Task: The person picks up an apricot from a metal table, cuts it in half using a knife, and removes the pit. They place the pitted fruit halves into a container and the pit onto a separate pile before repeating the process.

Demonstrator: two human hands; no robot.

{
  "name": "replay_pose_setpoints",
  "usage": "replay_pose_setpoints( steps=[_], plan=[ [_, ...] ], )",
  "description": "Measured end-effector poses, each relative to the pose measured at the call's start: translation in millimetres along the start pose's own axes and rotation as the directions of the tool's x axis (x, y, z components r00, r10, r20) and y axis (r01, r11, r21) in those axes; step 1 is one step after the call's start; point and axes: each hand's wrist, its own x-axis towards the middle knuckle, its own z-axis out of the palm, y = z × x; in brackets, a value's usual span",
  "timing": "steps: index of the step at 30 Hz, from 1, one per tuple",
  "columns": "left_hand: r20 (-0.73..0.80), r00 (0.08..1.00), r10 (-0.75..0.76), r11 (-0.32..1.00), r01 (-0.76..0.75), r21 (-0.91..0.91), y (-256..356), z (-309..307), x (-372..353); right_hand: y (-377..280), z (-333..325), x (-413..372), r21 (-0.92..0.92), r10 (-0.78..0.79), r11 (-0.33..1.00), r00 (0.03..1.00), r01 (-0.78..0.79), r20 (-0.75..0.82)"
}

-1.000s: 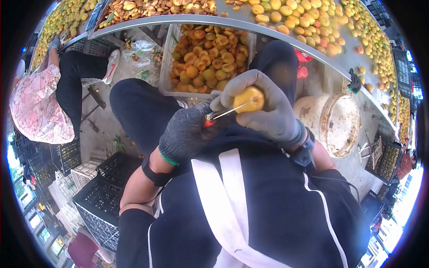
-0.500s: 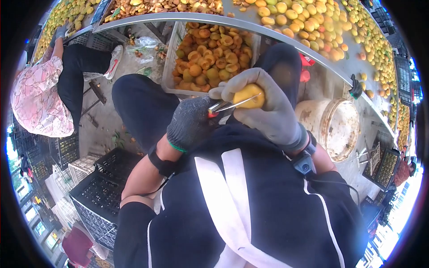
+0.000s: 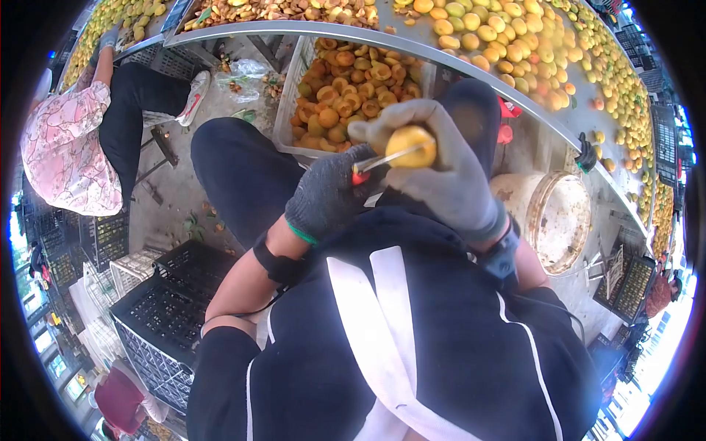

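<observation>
My left hand (image 3: 331, 191), in a dark knitted glove, is closed around a small knife (image 3: 359, 178) with red at its handle. The blade runs to the right across a yellow apricot (image 3: 409, 137); how deep it sits is too blurred to tell. My right hand (image 3: 448, 173), in a pale grey glove, grips the apricot between thumb and fingers. Just beyond both hands, a white crate (image 3: 288, 110) on the floor holds many halved apricots (image 3: 342, 92).
A metal-edged table (image 3: 331, 31) bearing apricots (image 3: 507, 37) curves across the front. On the right stands a stained white bucket (image 3: 562, 220). Black crates (image 3: 165, 316) are stacked at the left, and a person in a pink patterned top (image 3: 70, 154) sits beyond them.
The apricot has turned in my right hand, and the blade now lies across its middle. Both hands stay close together; the whole view has shifted slightly.
</observation>
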Motion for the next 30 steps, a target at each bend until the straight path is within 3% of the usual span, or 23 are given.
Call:
replay_pose_setpoints(
  steps=[2,6,8,9,11,12,14,17,21,23,24,25,28,30],
  plan=[
    [0.026,0.997,-0.068,0.991,0.070,-0.111,5,-5,6,-7,-13,7,-0.143,0.151,0.980,0.987,-0.141,0.063],
    [0.013,0.990,-0.143,0.976,0.143,-0.166,15,-11,8,-3,-20,6,-0.206,0.117,0.974,0.987,-0.092,0.113],
    [0.031,0.998,-0.060,0.987,0.064,-0.146,12,2,8,7,-10,3,0.256,0.041,0.966,0.999,-0.047,0.031],
    [0.025,0.998,-0.062,0.987,0.065,-0.146,14,5,8,11,-9,3,0.255,0.042,0.966,0.998,-0.050,0.037],
    [-0.010,1.000,-0.001,0.942,-0.003,-0.335,18,3,12,18,-9,10,0.373,-0.027,0.928,0.998,0.003,0.060],
    [-0.015,1.000,-0.003,0.944,-0.002,-0.331,19,0,13,17,-11,13,0.375,-0.028,0.927,0.997,0.002,0.066],
    [0.023,0.999,-0.030,0.970,0.035,-0.242,20,-8,16,16,-17,17,0.056,-0.042,0.998,0.992,0.035,0.122],
    [0.091,0.993,-0.069,0.931,0.097,-0.351,19,-7,13,24,-14,21,0.069,-0.130,0.990,0.988,0.124,0.086],
    [0.036,0.992,-0.118,0.931,0.123,-0.342,25,-9,17,28,0,25,0.160,-0.118,0.980,0.993,0.121,-0.031],
    [-0.044,0.991,-0.123,0.956,0.107,-0.274,28,-19,21,17,-12,28,-0.023,0.018,1.000,0.999,-0.017,0.051],
    [-0.048,0.991,-0.123,0.956,0.105,-0.272,27,-20,22,18,-19,31,-0.096,-0.001,0.995,0.995,0.010,0.095],
    [-0.051,0.992,-0.117,0.971,0.103,-0.216,26,-20,23,22,-18,31,-0.098,-0.002,0.995,0.995,0.012,0.100],
    [-0.112,0.992,-0.055,0.985,0.036,-0.169,17,-6,27,32,-1,27,0.203,-0.045,0.977,0.996,0.060,-0.077],
    [-0.171,0.985,-0.006,0.985,-0.024,-0.171,14,-4,28,37,8,26,0.215,-0.052,0.973,0.990,0.080,-0.132]
  ],
)
